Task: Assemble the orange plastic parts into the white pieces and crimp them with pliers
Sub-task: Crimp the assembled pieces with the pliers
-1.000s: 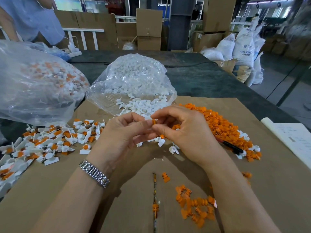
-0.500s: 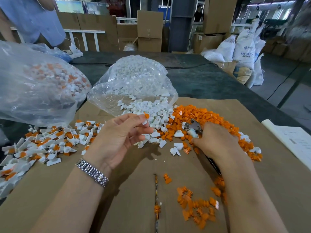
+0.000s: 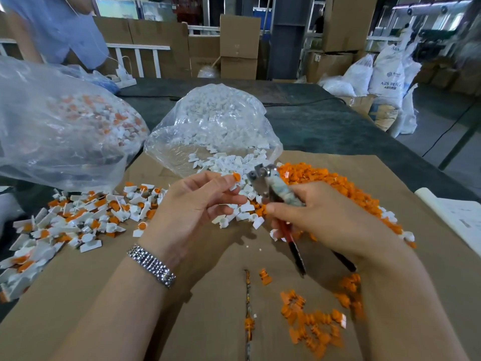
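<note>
Pinching a small assembled piece point(image 3: 235, 178), the left hand point(image 3: 194, 204) holds it at the tips of thumb and forefinger, the orange cap uppermost and the white body mostly hidden behind the fingertips. The other fingers of that hand are loosely curled beneath. A metal watch band point(image 3: 151, 265) circles the left wrist.

Just beside the piece, to its right and apart from it, is the metal head of the pliers point(image 3: 263, 175). The right hand point(image 3: 320, 220) has its fingers wrapped round the pliers' handles, which run down and out below the palm, red and black. Whether the pliers' jaws are parted cannot be told, since the head is blurred.

Behind the two hands lies a heap of white pieces point(image 3: 229, 165) spilling from the mouth of a clear bag point(image 3: 216, 121). To the right of it a long heap of orange parts point(image 3: 333, 183) runs along behind the right hand. To the left, finished white-and-orange pieces point(image 3: 78, 222) are scattered in a broad pile, and a larger clear bag point(image 3: 59, 126) behind them holds more of the same. Nearer the body, a small cluster of orange scraps point(image 3: 309, 324) lies between the forearms.

All of this rests on brown cardboard point(image 3: 78, 295) spread over the dark bench point(image 3: 325, 121). A sheet of paper point(image 3: 458, 217) lies at the right edge. Cardboard boxes point(image 3: 239, 45) and white sacks point(image 3: 385, 76) stand beyond the bench, and a person in a blue shirt point(image 3: 62, 27) stands at the far left.
</note>
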The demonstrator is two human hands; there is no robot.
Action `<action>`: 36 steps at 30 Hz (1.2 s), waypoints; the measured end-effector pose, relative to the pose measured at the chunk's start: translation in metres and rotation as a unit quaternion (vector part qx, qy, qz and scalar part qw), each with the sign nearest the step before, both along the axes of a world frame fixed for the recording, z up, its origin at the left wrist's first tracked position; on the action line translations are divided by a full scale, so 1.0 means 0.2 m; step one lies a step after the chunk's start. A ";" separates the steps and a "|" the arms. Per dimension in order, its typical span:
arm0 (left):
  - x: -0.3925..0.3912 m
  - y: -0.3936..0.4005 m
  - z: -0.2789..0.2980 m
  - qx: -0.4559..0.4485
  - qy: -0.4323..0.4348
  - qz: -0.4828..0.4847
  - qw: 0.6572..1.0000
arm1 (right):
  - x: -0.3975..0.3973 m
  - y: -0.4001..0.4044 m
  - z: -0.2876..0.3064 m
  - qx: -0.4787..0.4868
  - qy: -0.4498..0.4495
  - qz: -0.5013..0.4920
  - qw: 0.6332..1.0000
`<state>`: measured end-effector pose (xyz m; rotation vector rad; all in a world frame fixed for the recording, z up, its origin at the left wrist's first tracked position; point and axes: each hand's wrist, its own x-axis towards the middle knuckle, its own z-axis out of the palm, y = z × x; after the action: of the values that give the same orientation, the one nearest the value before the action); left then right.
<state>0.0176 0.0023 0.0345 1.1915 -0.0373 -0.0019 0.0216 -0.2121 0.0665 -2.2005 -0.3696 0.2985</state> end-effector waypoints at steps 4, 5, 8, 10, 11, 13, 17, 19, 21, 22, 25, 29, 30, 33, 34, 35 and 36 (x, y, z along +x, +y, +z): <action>0.00 -0.01 -0.01 0.000 -0.017 0.005 1.000 | -0.03 0.06 0.00 -0.024 -0.033 0.032 0.999; 0.00 -0.01 -0.01 0.003 -0.020 0.005 1.000 | -0.04 0.06 0.00 -0.030 -0.039 0.032 0.998; 0.01 0.01 -0.02 0.026 -0.030 0.007 0.999 | -0.05 0.08 0.00 -0.046 -0.053 0.025 0.997; 0.01 0.01 -0.03 0.052 -0.036 0.008 0.998 | -0.05 0.09 -0.01 -0.065 -0.066 0.025 0.995; 0.01 0.02 -0.03 0.063 -0.038 0.009 0.997 | -0.05 0.10 -0.02 -0.073 -0.071 0.025 0.994; 0.01 0.02 -0.04 0.078 -0.041 0.012 0.996 | -0.05 0.11 -0.03 -0.093 -0.085 0.021 0.992; 0.02 0.02 -0.04 0.098 -0.035 0.020 0.994 | -0.03 0.15 -0.06 -0.118 -0.106 0.001 0.987; 0.02 0.02 -0.03 0.107 -0.025 0.026 0.994 | -0.03 0.17 -0.07 -0.111 -0.109 -0.004 0.988; 0.01 0.02 -0.03 0.109 -0.017 0.026 0.994 | -0.02 0.18 -0.08 -0.106 -0.111 -0.008 0.988; 0.01 0.02 -0.03 0.109 -0.015 0.026 0.994 | -0.02 0.18 -0.09 -0.106 -0.111 -0.011 0.988; 0.02 0.02 -0.03 0.107 -0.006 0.032 0.994 | -0.01 0.19 -0.10 -0.122 -0.109 -0.021 0.986; 0.02 0.02 -0.04 0.111 0.014 0.051 0.992 | 0.01 0.23 -0.11 -0.132 -0.099 -0.031 0.986; 0.02 0.03 -0.04 0.114 0.021 0.052 0.992 | 0.01 0.23 -0.12 -0.132 -0.096 -0.034 0.986; 0.03 0.04 -0.04 0.116 0.042 0.045 0.991 | 0.00 0.24 -0.13 -0.109 -0.103 -0.031 0.988; 0.03 0.04 -0.04 0.119 0.047 0.044 0.991 | 0.00 0.23 -0.13 -0.090 -0.091 -0.030 0.991; 0.03 0.05 -0.04 0.125 0.048 0.044 0.990 | 0.00 0.22 -0.13 -0.070 -0.070 -0.031 0.995; 0.04 0.05 -0.05 0.132 0.045 0.045 0.989 | 0.00 0.20 -0.12 -0.050 -0.047 -0.030 0.997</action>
<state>0.0251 0.0117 0.0252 1.4564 0.0994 0.0204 0.0221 -0.1713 0.0424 -2.3243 -0.3453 0.1848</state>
